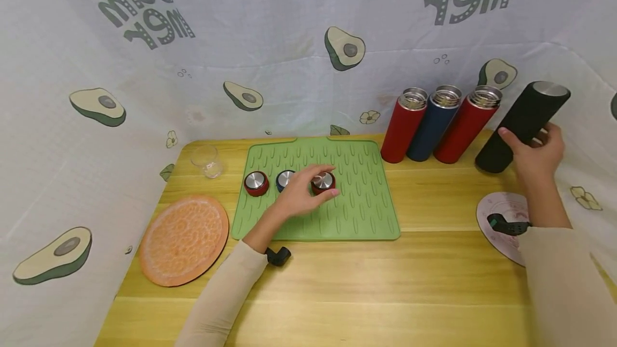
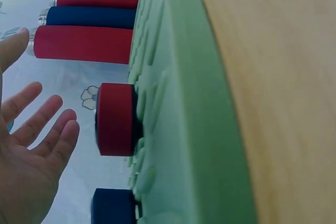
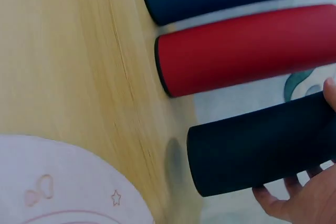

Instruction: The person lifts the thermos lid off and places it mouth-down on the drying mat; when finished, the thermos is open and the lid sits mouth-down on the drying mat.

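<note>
My right hand grips a black thermos flask with a flat silver top at the far right. In the right wrist view the flask's base hangs a little off the table, with a shadow beside it. My left hand hovers over the green mat, thumb and fingers spread, near a red lid. The left wrist view shows that hand apart from the lid and holding nothing. A blue lid and another red lid sit farther left on the mat.
Right of the mat stand three flasks with bare metal necks: red, blue and red. A pink-white round mat lies at right. At left are a clear glass and an orange round mat. Patterned cloth hangs behind.
</note>
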The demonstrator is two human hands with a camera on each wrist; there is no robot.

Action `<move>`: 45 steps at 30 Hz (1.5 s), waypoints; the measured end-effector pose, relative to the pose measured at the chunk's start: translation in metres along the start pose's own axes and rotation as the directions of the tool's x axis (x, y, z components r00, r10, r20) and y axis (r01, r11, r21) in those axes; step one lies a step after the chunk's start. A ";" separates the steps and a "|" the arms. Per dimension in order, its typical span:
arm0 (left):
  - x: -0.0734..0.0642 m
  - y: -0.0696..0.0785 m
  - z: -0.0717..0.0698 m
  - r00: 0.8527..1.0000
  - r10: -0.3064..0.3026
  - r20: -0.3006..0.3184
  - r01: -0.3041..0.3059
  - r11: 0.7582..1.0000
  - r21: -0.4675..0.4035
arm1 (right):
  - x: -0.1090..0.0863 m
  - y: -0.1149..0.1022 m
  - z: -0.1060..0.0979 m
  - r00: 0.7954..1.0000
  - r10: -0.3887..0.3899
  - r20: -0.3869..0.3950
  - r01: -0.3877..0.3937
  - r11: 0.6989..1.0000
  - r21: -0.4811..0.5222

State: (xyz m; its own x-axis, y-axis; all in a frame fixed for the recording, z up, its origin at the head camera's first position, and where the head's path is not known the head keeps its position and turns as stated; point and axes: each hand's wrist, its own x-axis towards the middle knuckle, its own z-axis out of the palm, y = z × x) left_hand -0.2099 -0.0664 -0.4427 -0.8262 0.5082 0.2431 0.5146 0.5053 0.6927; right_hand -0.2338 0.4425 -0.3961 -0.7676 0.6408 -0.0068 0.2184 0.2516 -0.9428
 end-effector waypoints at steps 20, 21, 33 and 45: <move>-0.019 0.009 -0.074 0.995 0.046 -0.092 -0.053 0.996 -0.076 | -0.101 -0.046 0.039 0.878 -0.463 0.125 0.364 0.813 0.454; -0.021 0.009 -0.076 0.994 0.052 -0.097 -0.060 0.995 -0.075 | -0.106 -0.047 0.042 0.867 -0.480 0.136 0.389 0.821 0.418; -0.026 0.033 -0.084 0.973 0.179 -0.144 -0.184 0.983 -0.023 | -0.166 -0.067 0.087 0.674 -0.659 0.332 0.625 0.749 0.219; -0.035 0.067 -0.086 0.929 0.307 -0.205 -0.328 0.941 -0.078 | -0.213 -0.088 0.121 0.336 -0.759 0.558 0.851 0.498 0.165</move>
State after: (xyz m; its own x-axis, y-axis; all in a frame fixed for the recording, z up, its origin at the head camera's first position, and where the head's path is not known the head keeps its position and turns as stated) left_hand -0.1659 -0.1103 -0.3469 -0.6570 0.4844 0.5777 0.7377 0.2549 0.6252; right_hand -0.1620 0.1960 -0.3520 -0.7598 -0.3809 0.5269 -0.6441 0.5515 -0.5301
